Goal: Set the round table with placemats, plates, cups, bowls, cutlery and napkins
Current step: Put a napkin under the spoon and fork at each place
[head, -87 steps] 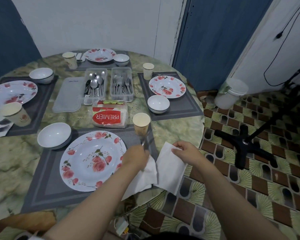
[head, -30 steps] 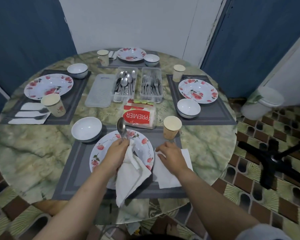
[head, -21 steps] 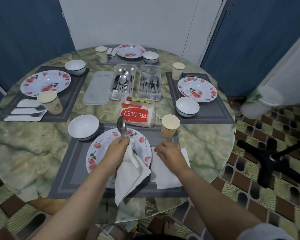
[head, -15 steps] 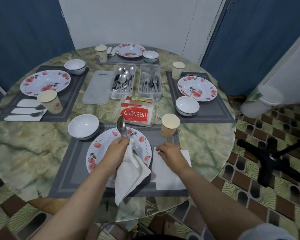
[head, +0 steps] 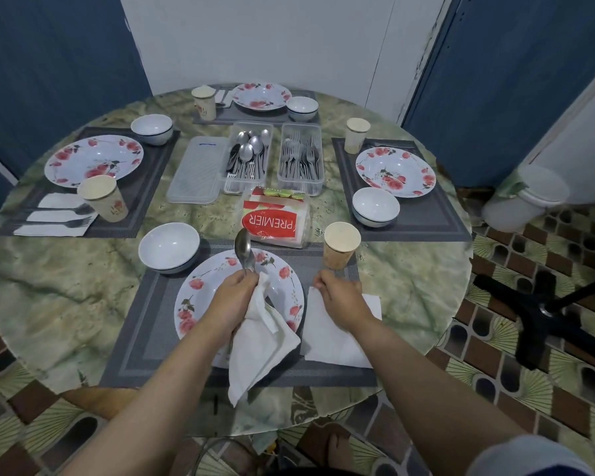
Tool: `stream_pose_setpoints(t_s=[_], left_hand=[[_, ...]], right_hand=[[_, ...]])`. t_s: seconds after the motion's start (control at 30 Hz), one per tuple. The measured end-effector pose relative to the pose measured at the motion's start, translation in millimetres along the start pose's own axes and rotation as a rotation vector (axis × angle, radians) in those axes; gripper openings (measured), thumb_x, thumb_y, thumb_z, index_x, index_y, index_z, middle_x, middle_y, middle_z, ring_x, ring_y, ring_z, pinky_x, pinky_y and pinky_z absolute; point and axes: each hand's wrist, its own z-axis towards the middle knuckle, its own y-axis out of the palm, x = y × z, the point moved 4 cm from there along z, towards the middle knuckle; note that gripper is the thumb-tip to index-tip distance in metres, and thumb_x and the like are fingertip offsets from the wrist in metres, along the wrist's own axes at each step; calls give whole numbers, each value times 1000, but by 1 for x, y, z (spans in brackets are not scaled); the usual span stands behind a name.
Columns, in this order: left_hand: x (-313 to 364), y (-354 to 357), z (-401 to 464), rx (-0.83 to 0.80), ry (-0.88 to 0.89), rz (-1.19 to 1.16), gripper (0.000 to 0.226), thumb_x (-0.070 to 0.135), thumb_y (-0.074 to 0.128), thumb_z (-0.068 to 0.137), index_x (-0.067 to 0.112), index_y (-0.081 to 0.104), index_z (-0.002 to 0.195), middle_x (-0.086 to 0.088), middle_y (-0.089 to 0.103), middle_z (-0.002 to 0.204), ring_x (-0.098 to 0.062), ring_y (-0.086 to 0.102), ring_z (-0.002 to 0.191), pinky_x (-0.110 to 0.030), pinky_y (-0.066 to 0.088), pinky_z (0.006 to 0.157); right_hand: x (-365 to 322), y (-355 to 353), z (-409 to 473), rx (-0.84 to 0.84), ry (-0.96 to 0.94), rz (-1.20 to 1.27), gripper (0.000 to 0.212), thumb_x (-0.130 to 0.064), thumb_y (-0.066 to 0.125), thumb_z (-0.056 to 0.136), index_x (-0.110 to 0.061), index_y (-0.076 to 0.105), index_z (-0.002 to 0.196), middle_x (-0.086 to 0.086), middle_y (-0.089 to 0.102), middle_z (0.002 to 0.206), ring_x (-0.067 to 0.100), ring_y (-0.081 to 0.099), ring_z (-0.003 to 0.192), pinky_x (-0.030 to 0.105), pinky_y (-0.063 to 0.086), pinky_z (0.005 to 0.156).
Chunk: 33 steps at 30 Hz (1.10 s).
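Observation:
My left hand grips a spoon with other cutlery and a hanging white napkin, above the near floral plate. My right hand presses on a second white napkin that lies flat on the right end of the near grey placemat. A paper cup stands just beyond that hand and a white bowl sits at the mat's far left corner. The round marbled table carries three other settings.
At the table's centre stand a spoon tray, a fork tray, a clear lid and a Premier napkin pack. The left setting has napkins with forks. A white bucket and a black stand base are on the tiled floor at right.
The right hand has laid its napkin flat on the placemat right of the plate and slid a little along it. The left hand keeps the cutlery and napkin nearly still.

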Motion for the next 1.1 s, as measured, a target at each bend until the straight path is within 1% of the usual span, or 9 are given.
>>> stream_pose_setpoints(t_s=[0.13, 0.27, 0.43, 0.57, 0.67, 0.77, 0.93, 1.0, 1.1], left_hand=[[-4, -2, 4, -2, 5, 16, 27, 37, 49, 93, 17, 67, 97, -13, 69, 92, -29, 65, 87, -39, 49, 80], [-5, -2, 4, -9, 10, 17, 27, 38, 51, 93, 17, 67, 97, -10, 69, 89, -27, 64, 83, -38, 49, 78], [-4, -1, 3, -19, 4, 25, 23, 37, 51, 94, 19, 64, 91, -9, 66, 86, -26, 61, 81, -35, 47, 74], [-5, 1, 1, -38, 10, 20, 23, 39, 54, 90, 18, 65, 89, -8, 67, 85, -26, 62, 81, -36, 47, 75], [-3, 4, -3, -40, 26, 5, 30, 43, 55, 81, 17, 67, 90, -9, 68, 86, -27, 63, 81, -39, 47, 79], [-1, 5, -5, -46, 30, 11, 35, 47, 55, 74, 17, 66, 88, -8, 68, 85, -26, 62, 81, -38, 47, 78], [-1, 6, -6, -50, 33, 27, 30, 43, 55, 82, 17, 67, 92, -8, 68, 87, -25, 62, 81, -37, 47, 78], [-1, 6, -6, -56, 38, 31, 28, 40, 54, 87, 15, 66, 92, -9, 68, 88, -25, 62, 81, -37, 46, 78], [0, 8, -7, -63, 48, 47, 29, 38, 52, 90, 12, 64, 91, -10, 66, 87, -24, 61, 80, -36, 46, 77]], right_hand=[[-4, 1, 3, 129, -23, -55, 15, -22, 41, 101, -24, 55, 98, -10, 62, 95, 17, 47, 96, 34, 26, 86], [-7, 7, 3, 163, -21, -190, 12, -24, 46, 99, -23, 58, 99, -8, 64, 101, 20, 49, 101, 38, 29, 86], [-7, 2, -14, 394, 14, -326, 7, -25, 59, 91, -21, 63, 95, -2, 60, 95, 25, 53, 93, 41, 41, 82], [8, 7, -30, 258, -129, -286, 23, -33, 48, 89, -25, 64, 103, -5, 59, 109, 22, 50, 106, 43, 39, 96], [22, 7, -31, 181, -133, -340, 38, -45, 39, 88, -34, 63, 115, -5, 61, 121, 22, 54, 111, 45, 38, 95], [27, 1, -32, 234, -59, -441, 42, -47, 38, 88, -33, 68, 112, -3, 66, 110, 23, 61, 97, 42, 42, 83], [37, -3, -48, 323, 173, -488, 39, -40, 49, 83, -19, 71, 107, 5, 65, 91, 28, 63, 74, 41, 44, 75], [39, 0, -53, 315, 194, -497, 38, -39, 53, 84, -16, 71, 108, 6, 67, 90, 29, 64, 74, 42, 45, 76], [41, 0, -56, 314, 211, -434, 33, -34, 59, 90, -16, 68, 116, 6, 68, 98, 29, 65, 85, 43, 43, 81]])
